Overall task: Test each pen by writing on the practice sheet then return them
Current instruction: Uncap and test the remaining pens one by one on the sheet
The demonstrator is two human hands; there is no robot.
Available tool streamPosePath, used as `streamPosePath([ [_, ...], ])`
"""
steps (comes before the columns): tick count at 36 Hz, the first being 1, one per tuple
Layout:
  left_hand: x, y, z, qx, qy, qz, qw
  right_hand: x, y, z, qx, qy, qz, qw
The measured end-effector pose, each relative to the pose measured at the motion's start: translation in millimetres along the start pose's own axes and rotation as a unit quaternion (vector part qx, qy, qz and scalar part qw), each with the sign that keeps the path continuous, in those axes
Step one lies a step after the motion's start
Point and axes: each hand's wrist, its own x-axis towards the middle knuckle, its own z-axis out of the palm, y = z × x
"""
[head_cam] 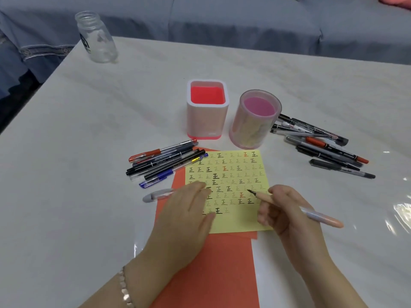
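Closest in, a beaded bracelet (123, 285) circles the left wrist, and red paper (211, 263) runs from the near edge up under a yellow sheet (235, 174) covered in rows of small written characters, black, grey and red. Left hand (189, 210) lies flat on the sheet's left part, fingers straight and close together, pressing it down. Right hand (282, 210) pinches a pale pen (322, 217) near its dark nib, which points at the sheet's right-middle; whether the nib touches the paper I cannot tell. Just left of the left hand lies a pale cap (155, 195), its end reaching the red paper.

One bunch of pens (166, 162) lies at the sheet's upper left corner, partly over it. Another bunch (322, 147) is spread well apart to the right.

Beyond the sheet stand two holders side by side: a square one (208, 110), red inside, and a round one (255, 118), pink inside. At the far left corner of the white worktop (89, 152) stands a clear jar (96, 37). Behind is a grey-blue sofa (244, 18).
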Motion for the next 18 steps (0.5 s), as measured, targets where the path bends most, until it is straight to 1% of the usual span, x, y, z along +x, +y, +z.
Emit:
streamPosePath([
  [2,4,8,5,-0.002,-0.042,0.015,0.999,0,-1,0,0.005,0.006,0.003,1.0],
  [5,9,12,15,0.025,-0.094,0.032,0.995,1,0,-4,-0.009,0.024,-0.008,1.0],
  [8,8,8,23,0.052,-0.124,0.01,0.991,3,-1,-7,-0.038,0.029,-0.025,0.999],
  [10,7,5,25,0.057,-0.13,-0.001,0.99,3,-2,-9,-0.057,0.041,-0.034,0.997],
  [13,5,3,27,0.055,-0.12,0.003,0.991,5,-3,-7,-0.092,0.068,-0.036,0.993],
  [18,4,2,29,0.053,-0.097,0.002,0.994,10,5,1,-0.143,0.143,-0.067,0.977],
])
